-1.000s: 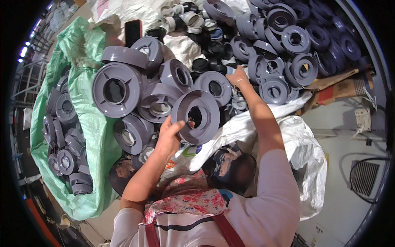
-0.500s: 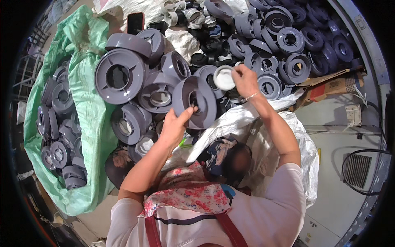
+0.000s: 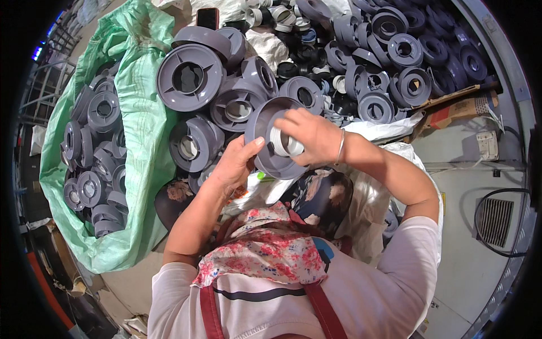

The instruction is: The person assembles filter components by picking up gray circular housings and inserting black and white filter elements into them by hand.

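My left hand [image 3: 232, 163] grips the rim of a round grey plastic fitting [image 3: 261, 125], thumb on the inner side and fingers behind it. My right hand [image 3: 317, 135] reaches into the fitting's hollow, its fingers closed around a white threaded plastic ring [image 3: 278, 142] at the centre. How far the ring sits in the hole is hidden by the fingers. Just beyond my hands lies a heap of similar grey fittings [image 3: 188, 77], some with a white piece in the middle.
A green woven sack [image 3: 144, 141] full of grey fittings stands at the left. Further back lie loose white and black threaded pieces [image 3: 282, 17], a phone [image 3: 208, 18] and more grey fittings [image 3: 405, 51]. Torn cardboard [image 3: 460, 110] and a pale metal cabinet [image 3: 451, 209] are at the right.
My right hand has moved left and nearer, bringing the white threaded ring into the centre of the grey fitting. My left hand still holds the fitting; the whole view has shifted slightly.
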`<act>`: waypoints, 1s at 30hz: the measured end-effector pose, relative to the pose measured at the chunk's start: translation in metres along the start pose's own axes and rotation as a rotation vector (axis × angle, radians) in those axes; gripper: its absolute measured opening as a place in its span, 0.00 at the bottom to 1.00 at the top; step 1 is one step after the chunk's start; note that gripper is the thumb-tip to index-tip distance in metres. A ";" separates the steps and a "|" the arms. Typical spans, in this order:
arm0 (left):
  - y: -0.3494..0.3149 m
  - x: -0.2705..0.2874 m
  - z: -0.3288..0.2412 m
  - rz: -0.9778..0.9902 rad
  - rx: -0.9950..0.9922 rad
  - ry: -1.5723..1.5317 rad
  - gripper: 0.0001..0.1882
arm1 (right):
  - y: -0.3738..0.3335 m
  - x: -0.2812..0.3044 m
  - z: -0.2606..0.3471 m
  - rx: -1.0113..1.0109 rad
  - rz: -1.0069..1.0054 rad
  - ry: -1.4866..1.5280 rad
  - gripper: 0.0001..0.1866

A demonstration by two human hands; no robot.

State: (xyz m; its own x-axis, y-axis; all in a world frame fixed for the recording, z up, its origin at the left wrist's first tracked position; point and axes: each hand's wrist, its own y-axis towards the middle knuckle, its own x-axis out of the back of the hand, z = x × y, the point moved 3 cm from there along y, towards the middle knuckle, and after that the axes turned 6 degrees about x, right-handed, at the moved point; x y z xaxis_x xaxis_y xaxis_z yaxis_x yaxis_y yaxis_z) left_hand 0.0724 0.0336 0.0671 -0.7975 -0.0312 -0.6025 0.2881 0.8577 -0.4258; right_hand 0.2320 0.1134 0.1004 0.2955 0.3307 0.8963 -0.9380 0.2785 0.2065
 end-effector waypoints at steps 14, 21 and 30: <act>0.003 -0.009 0.008 0.023 0.064 -0.120 0.19 | -0.013 -0.005 -0.003 0.072 -0.017 0.046 0.38; 0.008 -0.010 0.013 -0.183 -0.127 -0.009 0.19 | -0.008 -0.025 0.001 0.016 -0.188 -0.169 0.37; -0.003 -0.004 0.004 -0.101 0.002 -0.030 0.23 | -0.005 -0.018 -0.003 -0.013 0.034 0.103 0.38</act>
State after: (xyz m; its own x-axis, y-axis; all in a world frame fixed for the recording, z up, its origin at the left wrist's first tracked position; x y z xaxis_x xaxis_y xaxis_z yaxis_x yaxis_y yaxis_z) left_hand 0.0763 0.0288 0.0681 -0.8065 -0.1323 -0.5762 0.2084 0.8484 -0.4866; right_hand 0.2323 0.1088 0.0823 0.2812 0.4307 0.8576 -0.9456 0.2770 0.1709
